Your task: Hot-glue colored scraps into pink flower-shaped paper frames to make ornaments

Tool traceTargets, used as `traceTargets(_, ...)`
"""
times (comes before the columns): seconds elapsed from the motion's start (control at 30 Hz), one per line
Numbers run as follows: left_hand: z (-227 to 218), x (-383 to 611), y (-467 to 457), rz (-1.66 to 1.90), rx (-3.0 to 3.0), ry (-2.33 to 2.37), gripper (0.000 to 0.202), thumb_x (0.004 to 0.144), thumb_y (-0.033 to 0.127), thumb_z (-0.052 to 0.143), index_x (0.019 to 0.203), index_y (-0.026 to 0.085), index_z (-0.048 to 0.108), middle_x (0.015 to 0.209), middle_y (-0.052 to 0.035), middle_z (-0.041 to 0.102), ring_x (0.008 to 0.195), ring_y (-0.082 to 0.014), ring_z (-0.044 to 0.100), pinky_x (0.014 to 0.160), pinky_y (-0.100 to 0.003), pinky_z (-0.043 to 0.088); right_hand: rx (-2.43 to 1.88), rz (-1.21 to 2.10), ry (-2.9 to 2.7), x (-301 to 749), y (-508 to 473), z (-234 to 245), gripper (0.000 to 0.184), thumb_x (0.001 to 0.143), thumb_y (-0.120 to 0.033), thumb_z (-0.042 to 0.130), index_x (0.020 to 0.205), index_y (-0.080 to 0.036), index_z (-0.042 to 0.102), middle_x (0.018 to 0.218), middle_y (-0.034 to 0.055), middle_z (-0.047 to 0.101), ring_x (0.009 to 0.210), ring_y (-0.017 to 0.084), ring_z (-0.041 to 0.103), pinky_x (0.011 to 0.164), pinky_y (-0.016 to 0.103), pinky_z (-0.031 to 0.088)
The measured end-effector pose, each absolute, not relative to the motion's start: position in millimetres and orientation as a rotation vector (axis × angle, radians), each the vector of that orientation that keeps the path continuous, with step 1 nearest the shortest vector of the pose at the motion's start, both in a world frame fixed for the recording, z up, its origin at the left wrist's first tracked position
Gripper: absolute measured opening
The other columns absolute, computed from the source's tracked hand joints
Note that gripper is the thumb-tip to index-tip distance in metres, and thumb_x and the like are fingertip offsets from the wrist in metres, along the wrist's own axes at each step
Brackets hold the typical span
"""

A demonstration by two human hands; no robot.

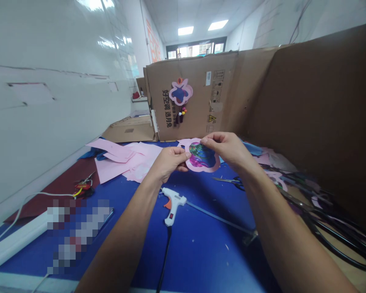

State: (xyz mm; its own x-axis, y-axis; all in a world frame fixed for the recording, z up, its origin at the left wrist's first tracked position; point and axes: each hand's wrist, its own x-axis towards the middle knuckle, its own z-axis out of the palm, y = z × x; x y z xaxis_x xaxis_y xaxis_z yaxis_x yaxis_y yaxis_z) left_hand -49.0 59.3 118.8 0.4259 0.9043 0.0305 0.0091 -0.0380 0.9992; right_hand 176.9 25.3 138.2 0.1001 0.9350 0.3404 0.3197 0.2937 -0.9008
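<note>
Between my two hands is a flower-shaped pink paper cutout (212, 166) with a shiny, many-coloured centre in blue, green and magenta. My left hand (171, 160) pinches its left edge between thumb and fingers. At the top edge, my right hand (224, 146) grips it the same way. Below the hands a white hot glue gun (173, 203) with an orange trigger lies on the blue table (198, 252), a long clear glue stick (216, 216) trailing from its back. Scissors (228, 180) rest near my right wrist.
Pink paper sheets (118, 158) lie at the left. A cardboard wall (198, 81) stands behind, with a finished-looking flower ornament (180, 92) hanging on it. Large black-handled scissors (332, 232) sit at the right. Pliers (84, 185), a white power strip (21, 240) and a blurred-out object (82, 232) are at left.
</note>
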Motion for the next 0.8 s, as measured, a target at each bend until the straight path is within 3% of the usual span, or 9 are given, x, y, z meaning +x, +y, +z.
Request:
traceTargets(0.1, 119.6, -48.9, 58.8, 0.890, 1.420, 0.871, 0.030, 0.088, 0.035, 0.098, 0.080, 0.014, 0.079, 0.074, -0.0063, 0.076, 0.062, -0.0107, 0.069, 0.062, -0.022, 0.063, -1.233, 0.697, -1.439, 177.2, 25.9, 137.8, 0.044, 0.080, -0.059, 0.086, 0.091, -0.016, 0.084, 0.080, 0.0061, 0.074, 0.069, 0.017, 0.056, 0.064, 0.033, 0.044)
traceTargets(0.33, 126.5, -48.6, 57.1, 0.921, 1.364, 0.847, 0.040, 0.098, 0.054, 0.086, 0.091, 0.015, 0.080, 0.083, -0.0090, 0.080, 0.068, -0.0146, 0.075, 0.061, -0.024, 0.062, -1.222, 0.707, -1.426, 176.2, 27.5, 136.4, 0.043, 0.078, -0.058, 0.085, 0.089, -0.017, 0.083, 0.081, 0.0064, 0.075, 0.071, 0.018, 0.058, 0.068, 0.034, 0.046)
traceTargets(0.57, 124.3, -48.1, 58.5, 0.876, 1.381, 0.837, 0.034, 0.101, 0.046, 0.084, 0.090, 0.014, 0.079, 0.080, -0.0071, 0.079, 0.066, -0.0121, 0.073, 0.062, -0.022, 0.062, -1.227, 0.690, -1.431, 174.5, 27.1, 136.2, 0.044, 0.078, -0.058, 0.085, 0.089, -0.016, 0.084, 0.078, 0.0058, 0.074, 0.070, 0.017, 0.056, 0.065, 0.032, 0.044)
traceTargets(0.8, 121.5, -47.0, 58.4, 0.854, 1.423, 0.862, 0.032, 0.087, 0.038, 0.098, 0.084, 0.013, 0.079, 0.079, -0.0058, 0.079, 0.064, -0.0110, 0.071, 0.062, -0.021, 0.061, -1.242, 0.682, -1.427, 172.0, 25.1, 138.1, 0.045, 0.076, -0.057, 0.085, 0.089, -0.014, 0.084, 0.075, 0.0043, 0.072, 0.066, 0.015, 0.052, 0.061, 0.031, 0.040)
